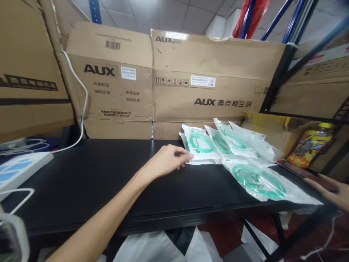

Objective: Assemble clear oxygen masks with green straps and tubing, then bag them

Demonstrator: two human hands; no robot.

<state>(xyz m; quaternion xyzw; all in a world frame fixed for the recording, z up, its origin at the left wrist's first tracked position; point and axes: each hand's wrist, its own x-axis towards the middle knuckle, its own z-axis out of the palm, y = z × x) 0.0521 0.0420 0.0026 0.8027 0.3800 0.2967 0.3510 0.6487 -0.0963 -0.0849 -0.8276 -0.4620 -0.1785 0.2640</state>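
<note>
My left hand (pixel 173 160) reaches across the black shelf, its fingers bent together at the lower left corner of a clear-and-white packet (pixel 200 143) with coiled green tubing inside. More such packets (pixel 234 140) overlap in a pile to the right. Another packet of green tubing (pixel 259 182) lies flat in front of the pile, its end near the shelf's front edge. At the far right my right hand (pixel 334 191), partly cut off by the picture's edge, has its fingers around a dark, flat phone-like object (pixel 309 174).
Large AUX cardboard boxes (pixel 117 91) stand behind the black shelf (pixel 109 182). A white power strip (pixel 24 167) with cables lies at the left. A yellow-capped bottle (pixel 311 145) stands at the right, beside a yellowish carton (pixel 269 131). Blue and black rack posts rise there.
</note>
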